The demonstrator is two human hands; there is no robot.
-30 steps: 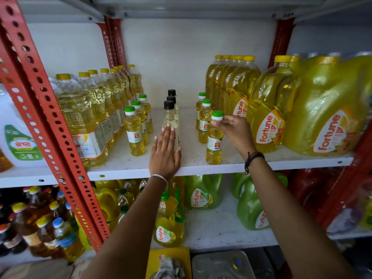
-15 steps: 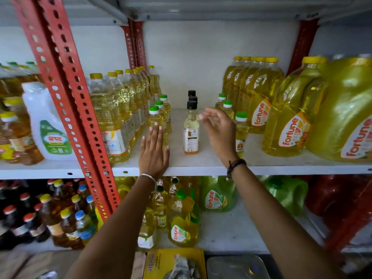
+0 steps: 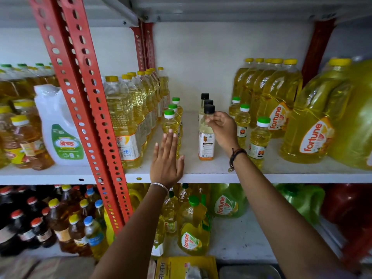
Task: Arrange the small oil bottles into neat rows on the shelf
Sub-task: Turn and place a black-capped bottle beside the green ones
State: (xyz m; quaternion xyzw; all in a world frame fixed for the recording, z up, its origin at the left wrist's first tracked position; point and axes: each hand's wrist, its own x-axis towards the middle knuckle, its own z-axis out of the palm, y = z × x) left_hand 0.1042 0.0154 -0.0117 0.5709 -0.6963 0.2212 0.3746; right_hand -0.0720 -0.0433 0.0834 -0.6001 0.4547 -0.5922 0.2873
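Gripping: right hand [image 3: 222,130] pinches front black-cap bottle [image 3: 206,135] at its neck, mid-shelf [image 3: 201,168].
Left hand [image 3: 167,160]: flat, fingers spread, empty, just before green-cap bottles [image 3: 171,121].

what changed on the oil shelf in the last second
The right hand let go of the front green-cap bottle and moved left to take the front black-cap bottle by its neck. The left hand stayed flat on the shelf; the rows look unchanged.
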